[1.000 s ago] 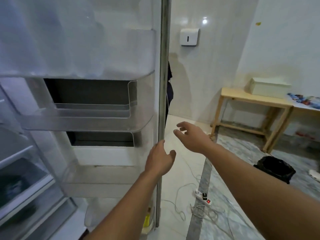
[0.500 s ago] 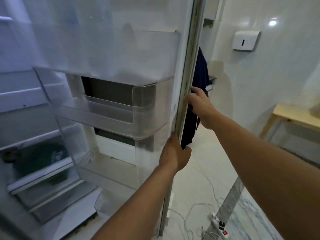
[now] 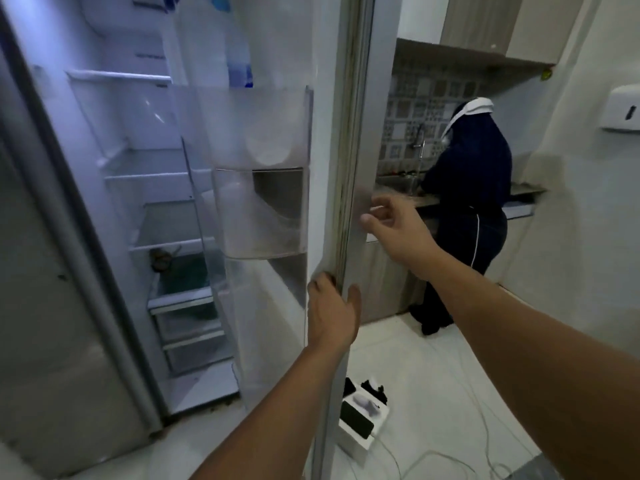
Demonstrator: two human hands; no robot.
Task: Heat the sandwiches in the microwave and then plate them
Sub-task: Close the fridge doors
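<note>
No sandwich, microwave or plate shows in the head view. The fridge door [image 3: 263, 133] stands open in front of me, its clear door bins facing left. My left hand [image 3: 332, 310] grips the door's free edge low down, with the thumb on the outer side and the fingers on the inner side. My right hand [image 3: 391, 226] hovers higher up by the outer face of the door, fingers spread and holding nothing. The lit fridge interior [image 3: 156, 174] shows mostly bare shelves, with a dark green item [image 3: 187, 271] on a lower shelf.
A person in dark clothes [image 3: 467, 202] stands at the sink counter behind the door. A white box with black chargers [image 3: 363, 417] and loose cables [image 3: 450, 455] lie on the pale floor by the door's foot. A wall dispenser [image 3: 623, 109] hangs at the right.
The door has swung and my view has turned, which brings the fridge interior and the person at the sink into sight. My right hand has come off the door edge and opened.
</note>
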